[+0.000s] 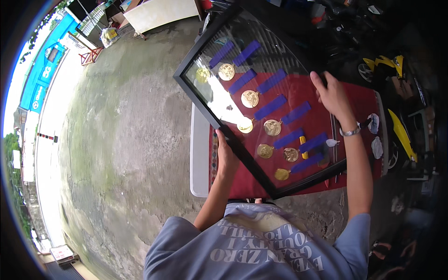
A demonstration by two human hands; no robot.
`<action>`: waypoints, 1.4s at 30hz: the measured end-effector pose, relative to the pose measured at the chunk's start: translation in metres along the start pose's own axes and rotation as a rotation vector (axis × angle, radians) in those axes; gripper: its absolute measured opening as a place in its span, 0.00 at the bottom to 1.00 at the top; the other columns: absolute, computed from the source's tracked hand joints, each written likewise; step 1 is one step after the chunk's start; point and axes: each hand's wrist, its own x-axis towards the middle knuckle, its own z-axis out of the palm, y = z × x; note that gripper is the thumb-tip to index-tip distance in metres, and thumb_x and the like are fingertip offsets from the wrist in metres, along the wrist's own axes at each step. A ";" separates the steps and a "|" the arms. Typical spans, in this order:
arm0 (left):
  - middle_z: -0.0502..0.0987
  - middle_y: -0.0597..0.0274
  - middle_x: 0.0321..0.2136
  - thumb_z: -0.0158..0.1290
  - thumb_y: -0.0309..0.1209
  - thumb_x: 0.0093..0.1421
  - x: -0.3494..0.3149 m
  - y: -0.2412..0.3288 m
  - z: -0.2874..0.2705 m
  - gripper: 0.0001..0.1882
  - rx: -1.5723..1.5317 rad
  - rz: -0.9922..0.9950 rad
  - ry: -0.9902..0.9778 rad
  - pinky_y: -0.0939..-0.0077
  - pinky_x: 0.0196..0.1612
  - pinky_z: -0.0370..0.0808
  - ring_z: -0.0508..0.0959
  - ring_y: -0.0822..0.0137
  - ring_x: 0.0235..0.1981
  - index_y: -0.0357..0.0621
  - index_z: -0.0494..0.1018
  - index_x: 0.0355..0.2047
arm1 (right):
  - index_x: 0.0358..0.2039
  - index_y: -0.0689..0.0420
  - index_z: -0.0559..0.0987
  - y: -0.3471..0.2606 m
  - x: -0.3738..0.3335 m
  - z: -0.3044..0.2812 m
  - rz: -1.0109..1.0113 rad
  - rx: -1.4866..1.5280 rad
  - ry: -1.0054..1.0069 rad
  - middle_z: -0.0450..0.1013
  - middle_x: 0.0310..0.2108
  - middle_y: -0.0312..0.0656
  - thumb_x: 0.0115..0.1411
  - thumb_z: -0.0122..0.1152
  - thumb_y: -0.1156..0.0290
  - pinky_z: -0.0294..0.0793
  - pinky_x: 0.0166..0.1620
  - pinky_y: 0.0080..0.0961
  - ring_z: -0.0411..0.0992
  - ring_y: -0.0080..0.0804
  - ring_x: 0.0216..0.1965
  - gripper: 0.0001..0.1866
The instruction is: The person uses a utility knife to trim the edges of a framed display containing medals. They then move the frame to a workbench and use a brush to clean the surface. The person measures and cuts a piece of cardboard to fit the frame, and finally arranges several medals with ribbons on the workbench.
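A large black display frame [199, 106] with a clear pane is held up, tilted, over a table with a red cloth [364, 105]. Several gold medals [250, 98] on short purple ribbons [270, 107] show in slanting rows within it. The red cloth is visible through the pane, and glare whitens part of its left side. My left hand [226, 151] grips the frame's left bar, thumb up along it. On the right bar, my right hand [333, 95] is closed, with the thumb on top and the other fingers partly hidden. A small yellow object [304, 147] shows through the pane.
The table's white edge [199, 161] sticks out on the left. Small whitish pieces [374, 135] lie on the cloth's right side. Stained concrete floor [126, 135] spreads leftward. A yellow-and-black motorcycle [385, 63] stands at the right, and a pale table [161, 15] at the back.
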 end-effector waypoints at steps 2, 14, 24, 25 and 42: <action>0.73 0.65 0.33 0.39 0.62 0.69 -0.026 -0.005 0.026 0.27 -0.138 -0.010 0.021 0.56 0.45 0.74 0.79 0.56 0.37 0.52 0.70 0.43 | 0.32 0.67 0.75 -0.027 0.014 -0.030 -0.051 -0.110 -0.021 0.74 0.26 0.61 0.65 0.48 0.34 0.73 0.39 0.46 0.76 0.60 0.33 0.40; 0.76 0.59 0.48 0.33 0.71 0.63 -0.142 -0.042 0.030 0.43 -0.654 -0.028 -0.079 0.60 0.63 0.63 0.72 0.57 0.55 0.43 0.72 0.50 | 0.28 0.57 0.73 -0.109 0.003 -0.060 -0.501 -0.094 -0.191 0.67 0.15 0.33 0.68 0.50 0.39 0.65 0.21 0.19 0.68 0.19 0.14 0.31; 0.72 0.43 0.57 0.43 0.46 0.68 -0.189 -0.079 -0.016 0.23 -0.898 -0.122 -0.053 0.44 0.65 0.61 0.73 0.47 0.54 0.38 0.73 0.46 | 0.29 0.58 0.71 -0.142 0.016 0.021 -0.588 0.037 -0.714 0.71 0.22 0.37 0.68 0.46 0.37 0.73 0.24 0.20 0.71 0.20 0.19 0.32; 0.72 0.43 0.57 0.42 0.47 0.68 -0.196 -0.083 -0.019 0.23 -0.905 -0.112 -0.006 0.42 0.65 0.61 0.72 0.47 0.55 0.39 0.71 0.48 | 0.29 0.58 0.71 -0.144 0.010 0.027 -0.586 0.060 -0.753 0.71 0.22 0.37 0.68 0.46 0.37 0.73 0.24 0.20 0.72 0.21 0.19 0.32; 0.69 0.44 0.60 0.42 0.48 0.69 -0.269 -0.147 -0.044 0.22 -0.936 -0.038 0.097 0.38 0.66 0.59 0.69 0.44 0.59 0.42 0.68 0.49 | 0.38 0.58 0.77 -0.132 -0.031 0.071 -0.869 -0.011 -1.001 0.77 0.29 0.40 0.70 0.46 0.40 0.76 0.35 0.25 0.78 0.27 0.28 0.30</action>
